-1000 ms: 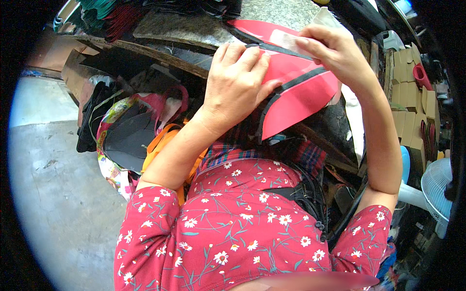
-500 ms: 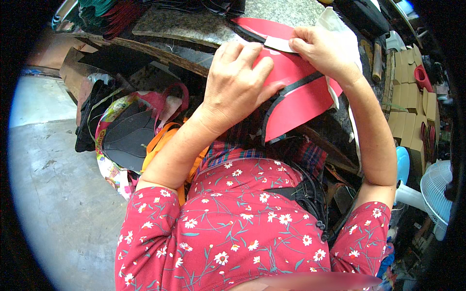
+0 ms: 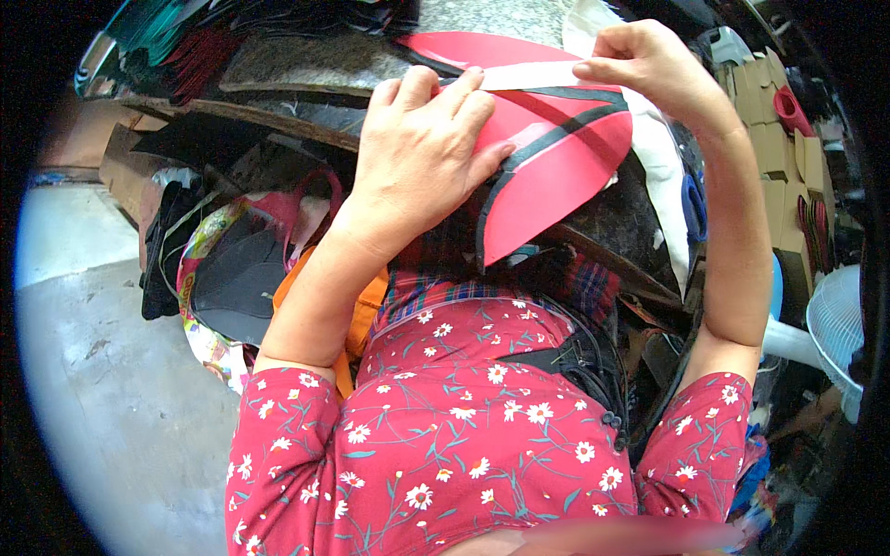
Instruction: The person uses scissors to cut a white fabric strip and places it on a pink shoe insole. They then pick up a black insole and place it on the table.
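Observation:
My left hand (image 3: 422, 148) holds down several curved red panels (image 3: 556, 181) with black edging strips (image 3: 565, 134). Its fingers are bent and the thumb lies on the lower panel. A white strip (image 3: 528, 76) runs from under its fingertips towards the right, above a black edge. Thumb and forefinger of my right hand (image 3: 630, 60) pinch the far end of that strip and hold it taut, slightly lifted. Whether the strip is paper or tape I cannot tell. The panels lie at the near edge of a dark worktop.
Behind the panels is a speckled stone slab (image 3: 324, 65). Stacks of green and dark red pieces (image 3: 176, 51) are at the far left. White cloth (image 3: 663, 176) hangs on the right, near cardboard boxes (image 3: 756, 102) and a fan (image 3: 834, 320). A bag (image 3: 199, 250) with dark pieces sits lower left.
My right hand has moved right, drawing the white strip out longer, and more of the black edge beneath shows. My left hand stays on the panels; the whole view has shifted slightly.

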Available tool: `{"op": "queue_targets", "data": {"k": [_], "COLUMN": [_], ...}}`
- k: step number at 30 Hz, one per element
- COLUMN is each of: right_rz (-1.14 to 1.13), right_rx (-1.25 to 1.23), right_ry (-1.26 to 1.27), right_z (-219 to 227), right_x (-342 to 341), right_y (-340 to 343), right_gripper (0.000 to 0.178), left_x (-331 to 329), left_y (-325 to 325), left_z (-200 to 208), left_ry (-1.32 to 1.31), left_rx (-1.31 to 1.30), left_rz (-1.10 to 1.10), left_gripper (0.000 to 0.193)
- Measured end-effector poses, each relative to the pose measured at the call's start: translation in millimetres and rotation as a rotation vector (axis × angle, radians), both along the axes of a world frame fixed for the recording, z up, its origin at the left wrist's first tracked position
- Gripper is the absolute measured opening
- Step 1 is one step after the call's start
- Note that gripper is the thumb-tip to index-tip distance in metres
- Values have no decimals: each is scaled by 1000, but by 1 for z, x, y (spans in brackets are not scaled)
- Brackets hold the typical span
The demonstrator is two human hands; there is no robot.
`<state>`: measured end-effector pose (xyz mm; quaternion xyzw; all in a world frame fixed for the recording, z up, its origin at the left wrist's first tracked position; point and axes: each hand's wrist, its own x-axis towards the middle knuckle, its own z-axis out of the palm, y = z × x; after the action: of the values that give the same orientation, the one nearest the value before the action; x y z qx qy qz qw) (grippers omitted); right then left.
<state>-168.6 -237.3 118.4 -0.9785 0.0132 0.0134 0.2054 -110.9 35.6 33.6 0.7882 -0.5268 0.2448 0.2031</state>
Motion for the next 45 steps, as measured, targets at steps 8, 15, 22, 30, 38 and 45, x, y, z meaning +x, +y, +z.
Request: {"op": "queue_targets", "data": {"k": [8, 15, 22, 30, 38, 45], "right_rz": [-49, -153, -160, 42, -13, -93], "right_rx": [267, 226, 248, 330, 152, 44], "right_ry": [81, 60, 64, 6, -140, -68], "right_z": [-28, -25, -27, -18, -34, -46], "right_x": [-26, -28, -28, -54, -34, -25], "right_y": [-23, -31, -28, -5, -29, -40], "right_gripper": [27, 33, 29, 19, 26, 24], "left_x": [3, 2, -1, 0, -5, 0], "left_y": [-19, -22, -35, -7, -15, -22], "left_z": [1, 15, 12, 15, 13, 18], "left_ry": [27, -31, 8, -26, -88, 4], "left_rx": [-29, 121, 29, 126, 29, 105], "left_rz": [-21, -24, -93, -60, -74, -120], "left_gripper": [55, 57, 46, 54, 49, 45]}}
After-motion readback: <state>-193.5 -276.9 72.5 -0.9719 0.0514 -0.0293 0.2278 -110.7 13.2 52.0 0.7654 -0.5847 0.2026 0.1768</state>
